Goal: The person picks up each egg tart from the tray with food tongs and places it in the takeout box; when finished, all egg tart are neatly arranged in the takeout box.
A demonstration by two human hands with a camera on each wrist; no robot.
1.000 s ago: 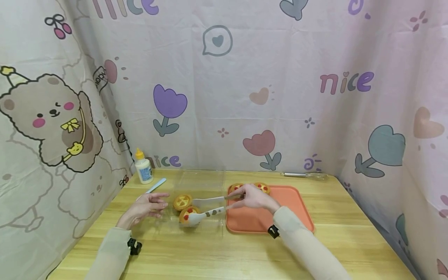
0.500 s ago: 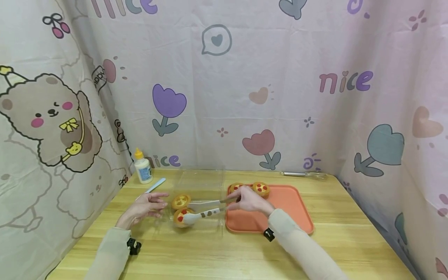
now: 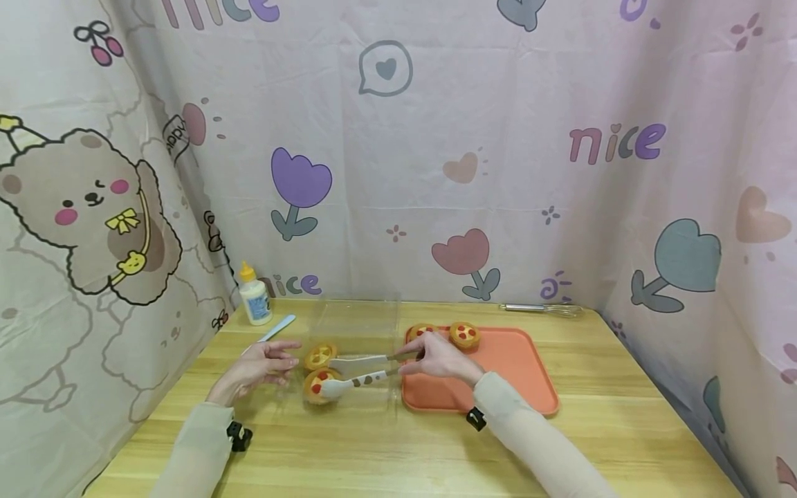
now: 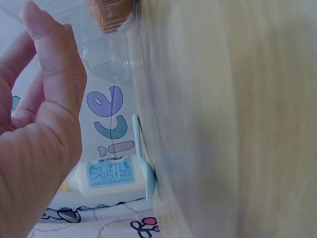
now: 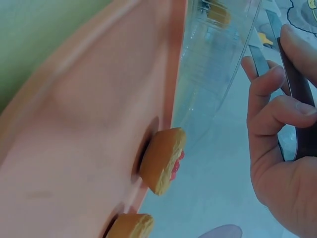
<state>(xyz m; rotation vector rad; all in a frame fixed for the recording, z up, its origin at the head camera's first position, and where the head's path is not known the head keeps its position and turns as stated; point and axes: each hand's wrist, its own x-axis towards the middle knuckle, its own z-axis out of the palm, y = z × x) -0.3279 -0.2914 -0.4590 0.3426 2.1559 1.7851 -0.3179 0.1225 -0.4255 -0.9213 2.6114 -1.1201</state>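
In the head view my right hand (image 3: 438, 356) grips tongs (image 3: 367, 378) with pale, spread tips; the wrist view shows fingers and thumb round their metal arms (image 5: 295, 82). The near tip lies over a red-topped tart (image 3: 316, 386). Beside it, a tart with a yellow lattice top (image 3: 320, 356) meets the far tip. Both tarts are at the left end of a clear plastic box (image 3: 373, 401), its lid (image 3: 355, 317) raised behind. At the box's left side is my left hand (image 3: 255, 370), fingers loosely bent, nothing held; whether it touches the plastic I cannot tell.
An orange tray (image 3: 498, 387) is right of the box, with two red-topped tarts (image 3: 464, 335) at its back edge. Behind it lies a whisk (image 3: 542, 310). At back left are a white bottle with yellow cap (image 3: 257, 303) and a pale blue utensil (image 3: 278, 328).
My right hand and the tongs have moved a little left. The red-topped tart has shifted left with them, nearer the box's left end. My left hand has stayed in place.
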